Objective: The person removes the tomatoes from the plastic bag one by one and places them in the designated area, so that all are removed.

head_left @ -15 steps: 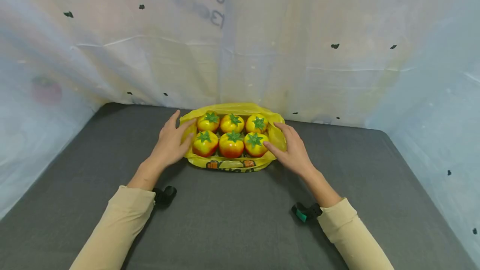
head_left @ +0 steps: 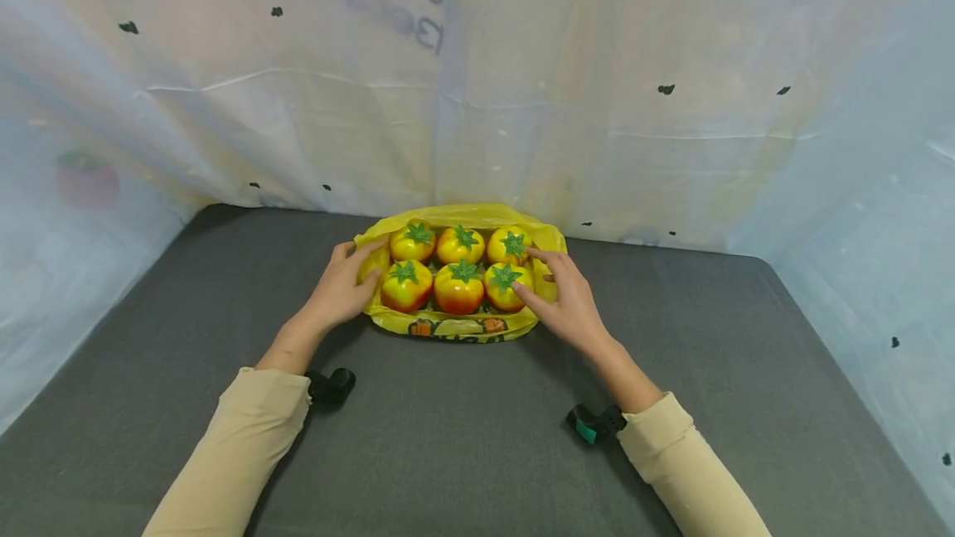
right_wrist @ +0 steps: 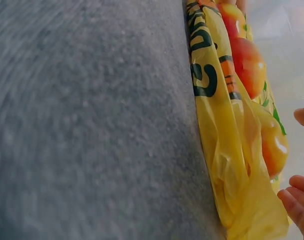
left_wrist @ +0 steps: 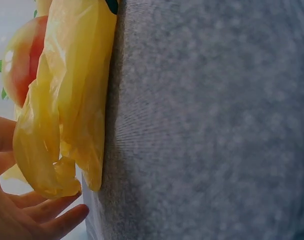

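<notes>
A yellow plastic bag [head_left: 455,329] with printing on its front lies around several glossy yellow-red tomatoes [head_left: 459,295] with green star-shaped tops. They sit in two rows. At the bag's left end my left hand [head_left: 339,284] has thumb and forefinger over the edge. In the left wrist view its loosely spread fingers [left_wrist: 66,220] are beside the crumpled plastic. My right hand [head_left: 567,302] is over the bag's right end, thumb near the front right tomato [head_left: 502,282] and forefinger near the back right one. Its fingers are parted with nothing visibly gripped.
The bag rests on a dark grey table [head_left: 462,429], near the back edge. Behind it hangs a pale sheet [head_left: 522,106] with dark spots and faint writing, continuing along both sides. Each wrist wears a black camera band [head_left: 332,388].
My right hand has moved left and inward over the right-hand tomatoes. The left hand's fingers have drawn slightly inward at the bag's left edge. The tomatoes stay in place.
</notes>
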The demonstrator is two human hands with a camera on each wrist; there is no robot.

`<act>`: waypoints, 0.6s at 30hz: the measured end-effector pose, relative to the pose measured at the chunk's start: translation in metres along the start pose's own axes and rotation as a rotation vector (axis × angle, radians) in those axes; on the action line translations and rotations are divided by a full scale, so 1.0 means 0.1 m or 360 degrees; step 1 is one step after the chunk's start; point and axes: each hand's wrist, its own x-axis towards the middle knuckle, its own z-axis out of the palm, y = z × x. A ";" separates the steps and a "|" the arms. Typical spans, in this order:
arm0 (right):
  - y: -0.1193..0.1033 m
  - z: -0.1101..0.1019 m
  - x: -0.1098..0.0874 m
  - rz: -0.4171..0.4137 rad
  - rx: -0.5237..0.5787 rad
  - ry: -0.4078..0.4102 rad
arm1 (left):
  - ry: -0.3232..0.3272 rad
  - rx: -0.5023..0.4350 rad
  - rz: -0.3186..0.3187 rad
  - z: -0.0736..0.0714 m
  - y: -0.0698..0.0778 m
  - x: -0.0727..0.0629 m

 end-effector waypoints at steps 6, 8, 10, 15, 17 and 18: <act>0.00 0.04 -0.01 0.0080 -0.0029 -0.0089 | 0.0030 0.0013 -0.0004 0.02 -0.06 0.02; -0.01 0.04 -0.01 0.0105 -0.0032 -0.0104 | 0.0046 0.0015 -0.0019 0.02 -0.07 0.02; -0.02 0.04 -0.02 0.0119 -0.0023 -0.0112 | 0.0042 0.0006 -0.0032 0.02 -0.06 0.02; -0.02 0.05 0.00 0.0110 0.0015 -0.0129 | 0.0012 -0.0005 -0.0039 -0.01 -0.04 0.02; -0.01 0.06 0.01 0.0107 0.0021 -0.0141 | 0.0005 0.0003 -0.0032 -0.02 -0.04 0.02; -0.01 0.06 0.01 0.0109 0.0022 -0.0145 | 0.0003 0.0012 -0.0024 -0.02 -0.05 0.03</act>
